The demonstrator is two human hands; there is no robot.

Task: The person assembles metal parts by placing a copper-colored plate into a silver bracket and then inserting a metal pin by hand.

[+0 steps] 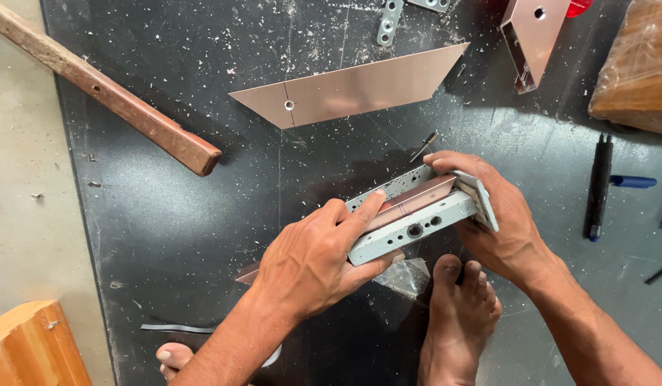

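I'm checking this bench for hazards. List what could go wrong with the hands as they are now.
1. Both the left hand and right hand clamp a grey metal bracket around a copper-coloured strip; the strip's thin edges could cut a finger if it slips.
2. A bare foot rests just beneath the bracket, so a dropped piece might strike it.
3. Metal shavings scattered over the black mat could prick bare skin.

A floor workshop: metal profiles (349, 91), shavings, black mat (202, 214).
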